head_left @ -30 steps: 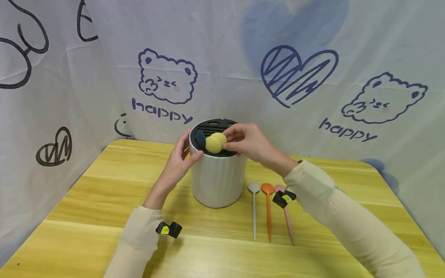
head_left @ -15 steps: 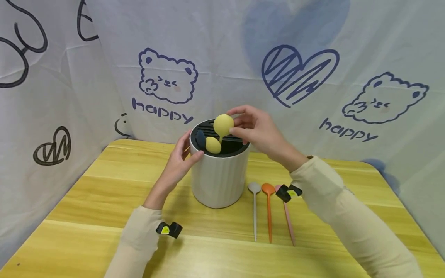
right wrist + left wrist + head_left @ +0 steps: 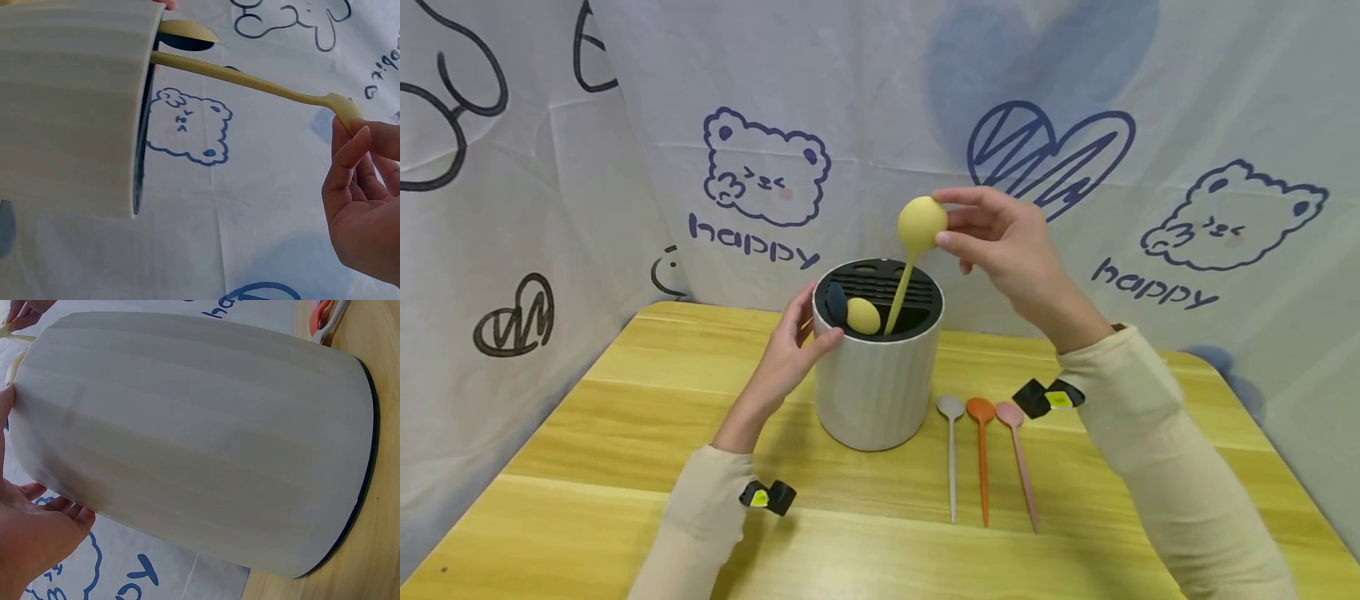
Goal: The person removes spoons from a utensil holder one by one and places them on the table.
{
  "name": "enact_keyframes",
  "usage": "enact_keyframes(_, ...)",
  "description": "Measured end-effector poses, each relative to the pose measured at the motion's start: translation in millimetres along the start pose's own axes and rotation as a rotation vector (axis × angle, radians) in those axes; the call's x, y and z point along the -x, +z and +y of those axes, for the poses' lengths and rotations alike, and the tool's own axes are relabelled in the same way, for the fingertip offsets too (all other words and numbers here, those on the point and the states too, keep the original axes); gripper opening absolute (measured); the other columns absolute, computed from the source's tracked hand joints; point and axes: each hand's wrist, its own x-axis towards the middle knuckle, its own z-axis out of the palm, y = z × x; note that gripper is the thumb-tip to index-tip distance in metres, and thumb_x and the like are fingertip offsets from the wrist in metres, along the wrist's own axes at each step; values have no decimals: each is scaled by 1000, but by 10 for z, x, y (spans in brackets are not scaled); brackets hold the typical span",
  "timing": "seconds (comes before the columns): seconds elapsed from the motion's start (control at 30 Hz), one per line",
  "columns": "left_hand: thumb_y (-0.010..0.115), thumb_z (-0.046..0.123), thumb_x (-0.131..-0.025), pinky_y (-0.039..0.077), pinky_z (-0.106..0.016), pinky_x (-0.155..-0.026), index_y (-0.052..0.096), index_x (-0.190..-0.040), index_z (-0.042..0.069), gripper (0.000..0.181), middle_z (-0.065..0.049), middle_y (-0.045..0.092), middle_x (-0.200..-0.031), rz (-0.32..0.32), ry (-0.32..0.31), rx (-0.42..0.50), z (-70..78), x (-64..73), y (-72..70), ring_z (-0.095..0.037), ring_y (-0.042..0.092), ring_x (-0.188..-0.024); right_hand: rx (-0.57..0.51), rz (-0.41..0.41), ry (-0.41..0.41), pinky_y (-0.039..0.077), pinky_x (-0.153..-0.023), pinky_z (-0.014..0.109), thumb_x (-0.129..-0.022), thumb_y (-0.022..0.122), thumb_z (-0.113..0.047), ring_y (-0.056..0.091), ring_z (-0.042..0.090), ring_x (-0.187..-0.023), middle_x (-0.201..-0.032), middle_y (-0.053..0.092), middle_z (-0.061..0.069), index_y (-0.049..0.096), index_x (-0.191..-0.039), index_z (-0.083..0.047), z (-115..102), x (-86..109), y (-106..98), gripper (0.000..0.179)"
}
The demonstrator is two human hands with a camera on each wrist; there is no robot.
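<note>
My right hand (image 3: 1003,237) pinches a yellow spoon (image 3: 922,223) by the edge of its bowl, as the right wrist view also shows. The spoon's handle slants down into the black slotted top (image 3: 917,321) of a white ribbed utensil holder (image 3: 874,392), its lower end hidden inside. My left hand (image 3: 790,350) grips the holder's upper left side, thumb at the rim and fingers round the far side. A second yellow spoon (image 3: 863,317) and a dark blue spoon (image 3: 837,302) stand in the holder, with only their bowls showing above the top.
On the wooden table (image 3: 850,550), right of the holder, lie a grey spoon (image 3: 951,408), an orange spoon (image 3: 981,410) and a pink spoon (image 3: 1010,414), bowls toward the back. A white printed cloth (image 3: 880,150) hangs close behind the table and along its sides.
My right hand has risen and moved right, drawing the yellow spoon up so that much of its handle shows above the holder. My left hand has stayed on the holder.
</note>
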Motion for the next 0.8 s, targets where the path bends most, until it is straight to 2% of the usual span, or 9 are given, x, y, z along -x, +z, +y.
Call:
enact_keyframes(0.13,65,33,-91,20,-40,-116,20,-153,5,82,-12,25,-155,0,-1,0,-12,8,6,-25,26,-141,-44,10,-26,48,-56,22,-86,65,9,61,19,-76,-97,69,4,63,-121,3,-57,15,-54,35)
enact_keyframes(0.33,63,26,-91,22,-42,-115,20,-153,6,78,-13,26,-155,-1,-5,-19,-23,2,19,-27,27,-140,-20,16,-84,49,-59,22,-87,64,8,61,22,-79,-103,68,9,63,-124,0,-222,61,-152,38)
enact_keyframes(0.47,64,32,-91,21,-42,-115,20,-154,5,81,-13,25,-156,-2,-3,-19,-18,-1,13,-27,26,-141,-44,45,-117,49,-60,22,-88,64,7,60,24,-80,-107,68,11,66,-121,-2,-323,64,-202,34)
enact_keyframes(0.63,65,37,-90,22,-41,-115,20,-154,6,84,-12,25,-156,1,-10,-26,-6,0,5,-26,26,-141,-123,32,-74,49,-61,22,-86,66,7,59,24,-82,-108,67,13,68,-118,-2,-354,99,-206,33)
enact_keyframes(0.8,63,29,-92,21,-41,-115,20,-153,6,79,-12,24,-156,0,-12,-27,2,5,2,-26,26,-141,-170,-13,-22,47,-59,23,-81,67,15,61,24,-83,-106,66,14,67,-118,0,-292,137,-157,41)
